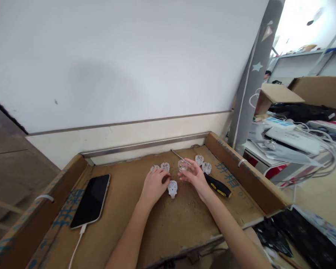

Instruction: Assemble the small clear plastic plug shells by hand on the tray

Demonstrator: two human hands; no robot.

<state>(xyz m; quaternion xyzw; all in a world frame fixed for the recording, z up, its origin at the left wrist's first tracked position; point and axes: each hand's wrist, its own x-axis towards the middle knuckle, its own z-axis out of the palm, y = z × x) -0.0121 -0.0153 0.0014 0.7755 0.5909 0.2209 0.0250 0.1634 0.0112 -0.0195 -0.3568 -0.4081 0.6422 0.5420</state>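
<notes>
A clear plug piece [182,165] with metal pins is held in the fingertips of my right hand [195,178]. My left hand [156,184] has its fingers curled in, thumb close to forefinger; whatever may be between them is hidden. Just beyond it are two clear plug pieces, one [165,166] in plain sight and another [154,167] partly covered by the fingers. Between my hands lies a whitish plug part [172,189]. A screwdriver [217,185] with a black and yellow handle passes under my right hand, its shaft pointing to the back.
Two more plug pieces, one [199,159] behind the other [206,167], sit right of my right hand. A charging phone [92,201] lies at the left. Cardboard walls [246,175] edge the work surface. A cluttered table [285,158] with cables stands at the right.
</notes>
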